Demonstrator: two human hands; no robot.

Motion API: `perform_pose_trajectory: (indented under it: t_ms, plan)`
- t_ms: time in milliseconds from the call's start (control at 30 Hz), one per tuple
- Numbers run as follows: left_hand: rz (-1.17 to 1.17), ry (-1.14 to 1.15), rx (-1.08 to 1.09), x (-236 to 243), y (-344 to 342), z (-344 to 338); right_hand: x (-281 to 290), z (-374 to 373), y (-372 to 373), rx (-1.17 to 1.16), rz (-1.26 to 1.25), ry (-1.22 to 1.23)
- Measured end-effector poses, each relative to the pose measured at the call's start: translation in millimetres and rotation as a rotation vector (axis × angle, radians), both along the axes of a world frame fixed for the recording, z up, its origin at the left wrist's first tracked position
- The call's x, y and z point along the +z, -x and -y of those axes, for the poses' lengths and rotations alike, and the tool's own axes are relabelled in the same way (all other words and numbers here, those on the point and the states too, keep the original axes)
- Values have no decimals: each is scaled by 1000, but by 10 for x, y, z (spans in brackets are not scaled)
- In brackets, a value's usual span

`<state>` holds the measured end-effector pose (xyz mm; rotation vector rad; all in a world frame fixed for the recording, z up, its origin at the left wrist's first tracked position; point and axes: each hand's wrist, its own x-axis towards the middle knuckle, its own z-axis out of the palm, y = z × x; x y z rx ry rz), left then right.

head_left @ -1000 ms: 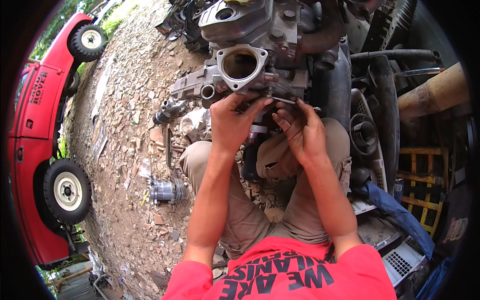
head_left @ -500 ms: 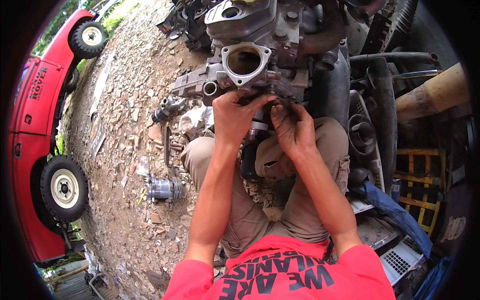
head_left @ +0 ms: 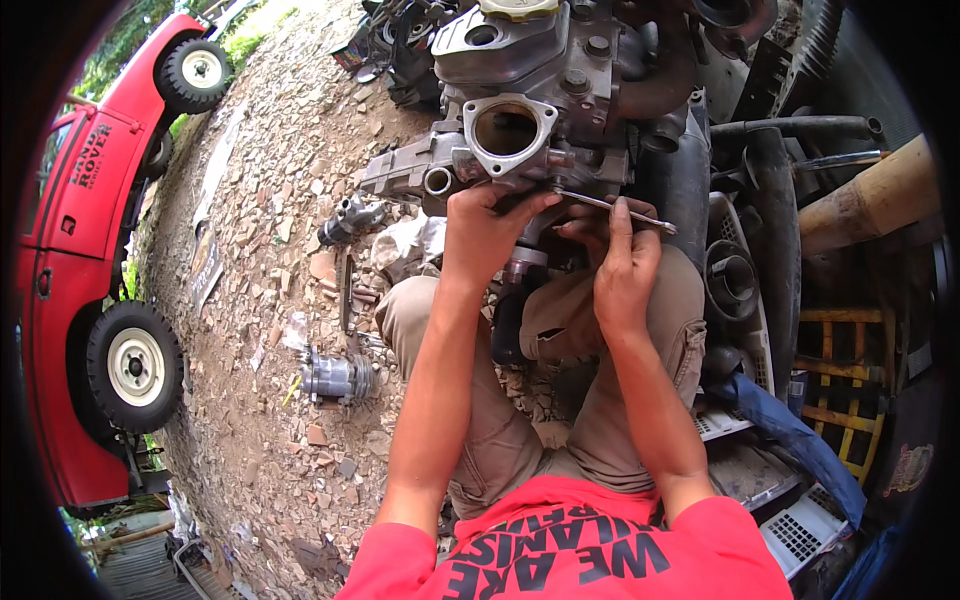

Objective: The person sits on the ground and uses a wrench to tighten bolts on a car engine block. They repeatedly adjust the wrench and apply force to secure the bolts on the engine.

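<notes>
In front of me stands a greasy metal engine (head_left: 510,55) with an open three-bolt flange (head_left: 544,116) on its near side. My right hand (head_left: 625,280) is closed on a slim silver spanner (head_left: 590,201), the index finger lying along its shaft. The spanner points left, its far end at the engine just below the flange. Beside that end my left hand (head_left: 480,230) presses thumb and fingers together against the engine's lower edge. Whatever is between those fingertips is hidden.
Left on the stony ground lie a silver cylindrical part (head_left: 335,378) and a dark metal fitting (head_left: 352,218). Pipes (head_left: 770,200) and a bamboo pole (head_left: 865,205) crowd the right. A red vehicle (head_left: 75,260) is parked far left.
The spanner now shows in my right hand, which has shifted right and down from the engine. My left hand stays at the engine's lower edge. The whole view has shifted slightly.
</notes>
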<state>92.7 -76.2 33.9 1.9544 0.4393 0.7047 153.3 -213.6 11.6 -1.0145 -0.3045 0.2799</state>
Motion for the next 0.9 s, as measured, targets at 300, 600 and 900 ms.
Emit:
perform_pose_trajectory:
  t_ms: [300,600,900]
  plan:
    - [-86,-13,-38,37,23,42,74,52,-110,123,-119,-6]
    - [46,-176,29,-2,30,42,-15,48,-47,195,-512,-243]
    - [59,-4,49,-24,-22,60,-425,-39,-89,450,-947,-694]
